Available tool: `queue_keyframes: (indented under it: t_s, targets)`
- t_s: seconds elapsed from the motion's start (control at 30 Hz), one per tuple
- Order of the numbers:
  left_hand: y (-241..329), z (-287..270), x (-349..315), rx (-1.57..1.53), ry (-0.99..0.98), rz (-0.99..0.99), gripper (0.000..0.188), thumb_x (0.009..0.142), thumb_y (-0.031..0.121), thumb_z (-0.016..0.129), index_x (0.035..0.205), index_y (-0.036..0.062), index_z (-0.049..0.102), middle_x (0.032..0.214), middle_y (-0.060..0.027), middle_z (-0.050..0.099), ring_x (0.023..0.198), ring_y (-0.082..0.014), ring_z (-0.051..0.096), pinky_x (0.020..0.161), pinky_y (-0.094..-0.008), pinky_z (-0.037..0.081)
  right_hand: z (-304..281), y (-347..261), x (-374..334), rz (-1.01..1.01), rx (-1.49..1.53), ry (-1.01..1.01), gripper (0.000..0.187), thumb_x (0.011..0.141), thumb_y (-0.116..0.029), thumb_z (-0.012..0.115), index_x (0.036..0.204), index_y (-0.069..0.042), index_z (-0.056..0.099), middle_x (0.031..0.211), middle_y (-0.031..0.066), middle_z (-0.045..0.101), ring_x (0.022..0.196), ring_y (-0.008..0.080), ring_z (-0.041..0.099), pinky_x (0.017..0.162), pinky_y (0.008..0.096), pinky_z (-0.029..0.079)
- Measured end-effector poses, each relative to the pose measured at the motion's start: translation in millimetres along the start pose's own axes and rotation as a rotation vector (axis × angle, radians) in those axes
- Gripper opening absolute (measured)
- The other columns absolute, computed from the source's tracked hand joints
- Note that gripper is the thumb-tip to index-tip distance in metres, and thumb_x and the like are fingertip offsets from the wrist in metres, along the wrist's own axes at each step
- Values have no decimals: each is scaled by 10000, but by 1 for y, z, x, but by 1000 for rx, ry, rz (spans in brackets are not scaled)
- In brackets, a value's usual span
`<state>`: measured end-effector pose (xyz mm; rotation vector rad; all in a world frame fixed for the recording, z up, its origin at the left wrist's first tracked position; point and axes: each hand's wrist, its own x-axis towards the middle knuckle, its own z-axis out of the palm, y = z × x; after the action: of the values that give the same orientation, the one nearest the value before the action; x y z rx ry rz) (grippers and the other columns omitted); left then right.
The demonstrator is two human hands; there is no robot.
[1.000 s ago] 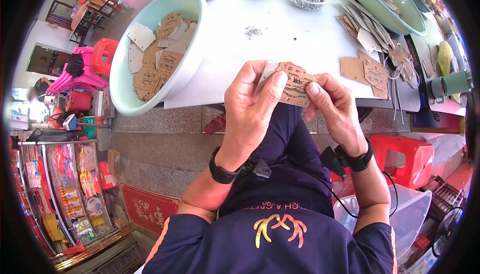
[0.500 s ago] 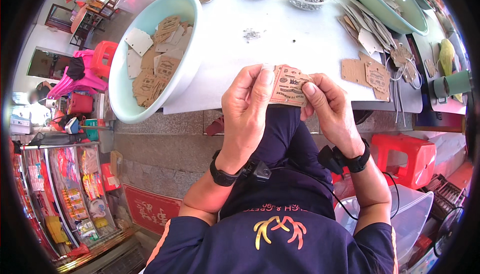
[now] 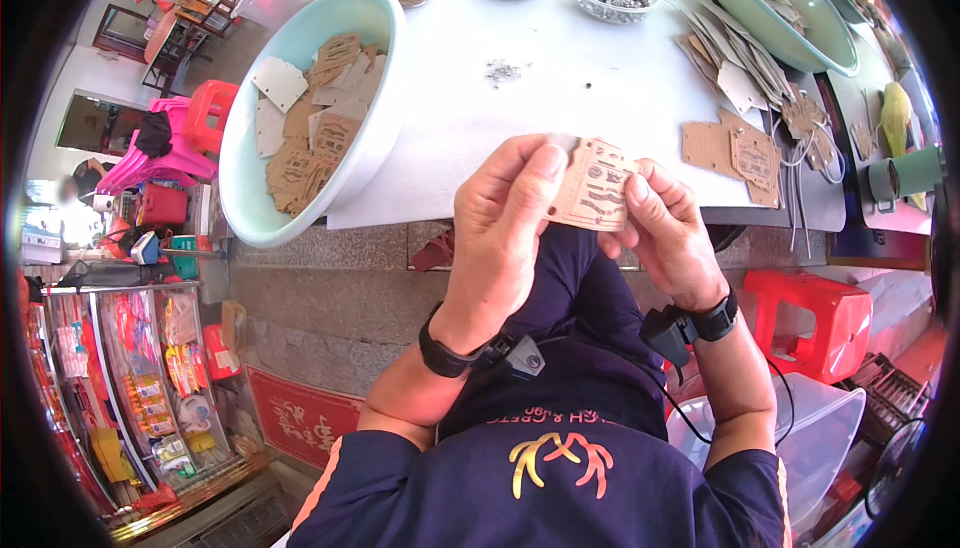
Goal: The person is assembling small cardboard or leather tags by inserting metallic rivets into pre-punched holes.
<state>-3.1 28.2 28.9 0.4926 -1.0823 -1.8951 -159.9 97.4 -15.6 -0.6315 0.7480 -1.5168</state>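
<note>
Cardboard tag [image 3: 595, 193], brown and printed, pinched at one edge between thumb and fingers of the left hand [image 3: 500, 216] and at the other by the right hand [image 3: 678, 238], above the near edge of a white-covered table [image 3: 440, 118]. At left, a pale green basin [image 3: 372, 163] of similar tags; farther back, clear bowls [image 3: 618, 17] of small metallic pieces.

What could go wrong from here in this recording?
The brown printed cardboard tag, pinched by the left hand and right hand near the front edge of the white-topped table, could slip and fall. The loose tiny silvery pieces on the table might scatter if brushed. A round, clear plastic bowl of small pieces looks uncovered and might spill if knocked.
</note>
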Motion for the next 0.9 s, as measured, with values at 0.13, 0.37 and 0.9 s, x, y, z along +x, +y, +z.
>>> queue_keyframes:
  t_s: [0.13,0.37,0.9]
  targets:
    - [4,8,-5,50,-26,2,239,1010,136,488,1132,-55,564,914,-76,655,797,-110,646,708,-253,551,-5,-3,-4,38,149,-120,193,1012,-192,497,1049,-26,590,776,10,560,605,71,473,592,280,498]
    - [12,12,-9,65,-89,11,240,1003,137,513,1122,-62,576,935,-70,649,833,-80,621,730,-227,525,2,-11,-3,93,127,-120,224,1015,-196,490,1076,-3,585,743,7,552,601,72,478,583,271,494]
    - [-11,-20,7,185,117,5,229,990,156,560,1115,-34,584,991,-53,654,891,-62,592,808,-218,489,23,-4,4,-121,-632,212,239,980,-204,586,968,26,646,724,-15,568,578,45,529,543,201,465]
